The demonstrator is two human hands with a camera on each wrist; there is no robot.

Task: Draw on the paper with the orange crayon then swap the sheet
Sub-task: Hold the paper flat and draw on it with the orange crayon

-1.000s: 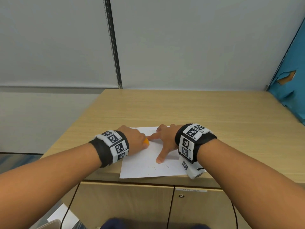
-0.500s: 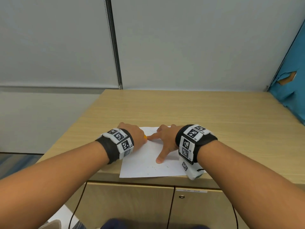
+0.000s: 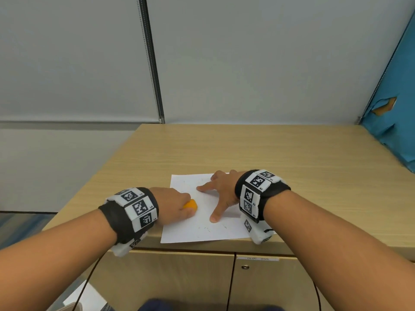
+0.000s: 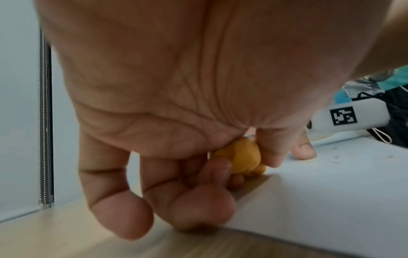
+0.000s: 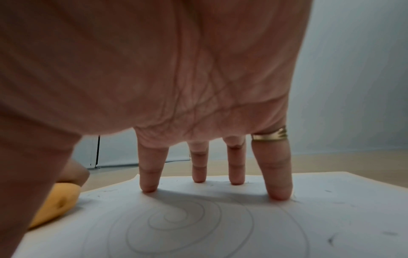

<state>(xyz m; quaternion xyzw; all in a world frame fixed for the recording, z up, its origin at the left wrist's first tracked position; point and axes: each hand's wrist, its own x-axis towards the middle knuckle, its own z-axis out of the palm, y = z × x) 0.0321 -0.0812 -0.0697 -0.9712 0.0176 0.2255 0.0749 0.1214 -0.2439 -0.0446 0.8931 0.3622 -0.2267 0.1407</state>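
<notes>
A white sheet of paper lies at the near edge of the wooden cabinet top. My left hand grips a chunky orange crayon at the paper's left part; in the left wrist view the crayon sits between thumb and curled fingers, low over the paper. My right hand is spread flat, its fingertips pressing the paper, which shows a faint grey spiral. The crayon shows at the right wrist view's left edge.
A grey wall with a blind chain stands behind the cabinet. A blue torn panel leans at the right. Cabinet doors lie below the near edge, with floor at the left.
My left hand has moved back toward me and slightly left along the paper, with more of the orange crayon now showing. The right hand stays pressed on the sheet.
</notes>
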